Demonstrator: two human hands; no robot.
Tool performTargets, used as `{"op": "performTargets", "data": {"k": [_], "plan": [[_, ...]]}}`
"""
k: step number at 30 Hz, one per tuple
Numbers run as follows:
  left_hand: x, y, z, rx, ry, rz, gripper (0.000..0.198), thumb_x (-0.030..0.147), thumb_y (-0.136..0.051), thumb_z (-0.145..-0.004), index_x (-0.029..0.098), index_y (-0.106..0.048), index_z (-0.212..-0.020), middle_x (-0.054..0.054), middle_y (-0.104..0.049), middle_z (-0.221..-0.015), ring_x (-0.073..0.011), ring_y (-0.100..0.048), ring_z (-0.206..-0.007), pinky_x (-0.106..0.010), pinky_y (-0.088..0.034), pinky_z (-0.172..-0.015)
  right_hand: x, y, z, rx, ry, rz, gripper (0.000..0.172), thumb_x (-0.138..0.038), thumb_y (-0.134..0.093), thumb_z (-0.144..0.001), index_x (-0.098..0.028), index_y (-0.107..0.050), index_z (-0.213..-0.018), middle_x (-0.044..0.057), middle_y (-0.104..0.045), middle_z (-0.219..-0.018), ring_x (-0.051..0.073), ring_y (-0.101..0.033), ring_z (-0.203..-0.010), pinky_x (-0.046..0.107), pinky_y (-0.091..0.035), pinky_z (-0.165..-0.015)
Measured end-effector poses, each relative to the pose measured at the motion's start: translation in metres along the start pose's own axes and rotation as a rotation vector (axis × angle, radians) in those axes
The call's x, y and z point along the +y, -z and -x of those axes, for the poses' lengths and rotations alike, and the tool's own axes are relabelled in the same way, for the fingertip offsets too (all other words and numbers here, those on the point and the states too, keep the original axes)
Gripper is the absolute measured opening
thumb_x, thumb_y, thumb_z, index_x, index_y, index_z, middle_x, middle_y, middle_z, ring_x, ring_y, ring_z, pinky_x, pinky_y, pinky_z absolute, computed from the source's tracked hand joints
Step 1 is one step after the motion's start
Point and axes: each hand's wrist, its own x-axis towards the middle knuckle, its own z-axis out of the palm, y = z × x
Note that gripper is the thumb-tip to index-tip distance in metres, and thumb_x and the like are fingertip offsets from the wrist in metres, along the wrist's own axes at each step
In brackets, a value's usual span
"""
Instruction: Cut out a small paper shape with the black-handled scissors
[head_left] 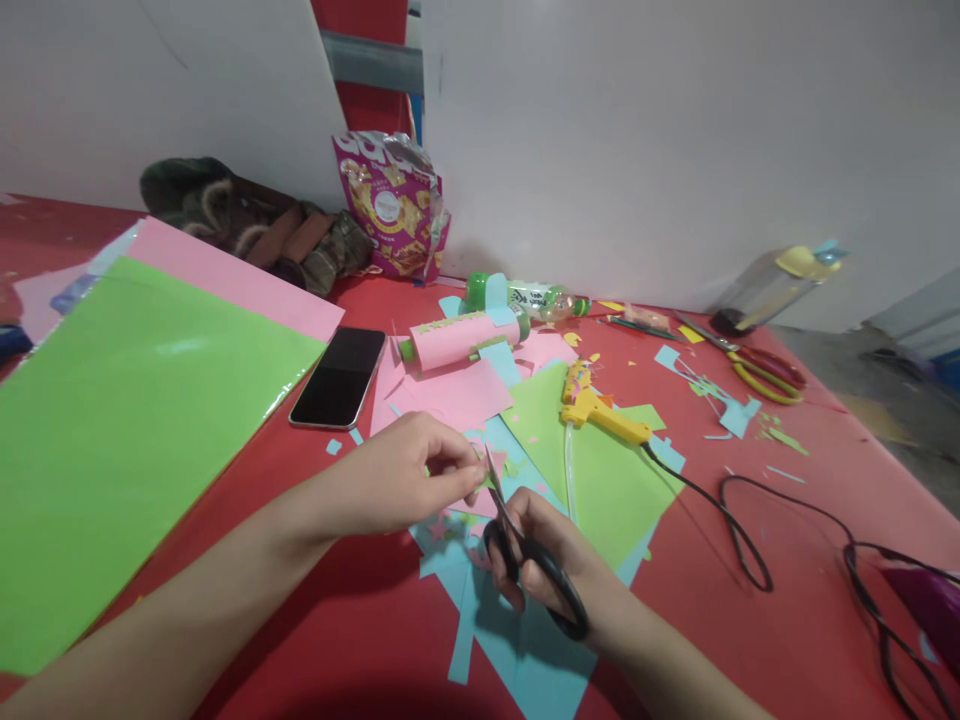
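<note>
My left hand (429,470) pinches a small piece of green paper (488,480) between thumb and fingertips. Black-handled scissors (551,578) sit in my right hand (559,545), with fingers through the loops. Their blades point up and away, right beside the green piece; whether they are cutting into it I cannot tell. Below both hands lie blue paper sheets (517,650), pink scraps and small cut shapes. A yellow glue gun (604,415) rests on a green sheet (600,500) to the right. Beyond my hands lies a bottle wrapped in pink paper (457,342).
A phone (340,378) and a large pack of green and pink paper (150,400) lie left. At the back are a snack bag (394,205), a green-capped bottle (540,298) and a dark bag (262,225). Red-yellow scissors (765,373) and a black cord (750,560) occupy the right.
</note>
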Motion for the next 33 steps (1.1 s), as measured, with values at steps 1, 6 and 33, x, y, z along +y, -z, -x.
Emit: {"op": "performTargets", "data": {"k": [1,6,33], "plan": [[0.0003,0.0,-0.0001,0.002,0.004,0.006,0.028,0.02,-0.04,-0.075,0.015,-0.031,-0.049,0.006,-0.027,-0.047,-0.0048,-0.024,-0.045,-0.017,-0.021,-0.042,-0.0001,-0.0002,0.0,0.005,-0.004,0.0,0.045,-0.052,-0.062,-0.064,-0.021,-0.031,-0.073,-0.007,-0.04,-0.059,0.004,-0.034,-0.046,0.022,-0.024,-0.047],[0.0006,-0.0002,-0.0012,0.003,0.019,0.021,0.029,0.024,-0.04,-0.076,0.014,-0.035,-0.049,0.006,-0.027,-0.048,-0.0051,-0.025,-0.045,-0.017,-0.022,-0.042,-0.0002,-0.0008,0.0,0.015,0.01,0.005,0.045,-0.052,-0.062,-0.063,-0.021,-0.03,-0.072,-0.008,-0.039,-0.058,0.004,-0.032,-0.045,0.022,-0.024,-0.046],[-0.0013,-0.0011,-0.0018,-0.025,0.049,0.058,0.03,0.025,-0.04,-0.076,0.015,-0.033,-0.049,0.006,-0.026,-0.047,-0.0049,-0.024,-0.044,-0.018,-0.021,-0.042,0.0006,-0.0005,-0.0004,0.009,0.037,0.02,0.047,-0.054,-0.061,-0.063,-0.021,-0.03,-0.073,-0.007,-0.038,-0.059,0.005,-0.031,-0.047,0.023,-0.025,-0.049]]}}
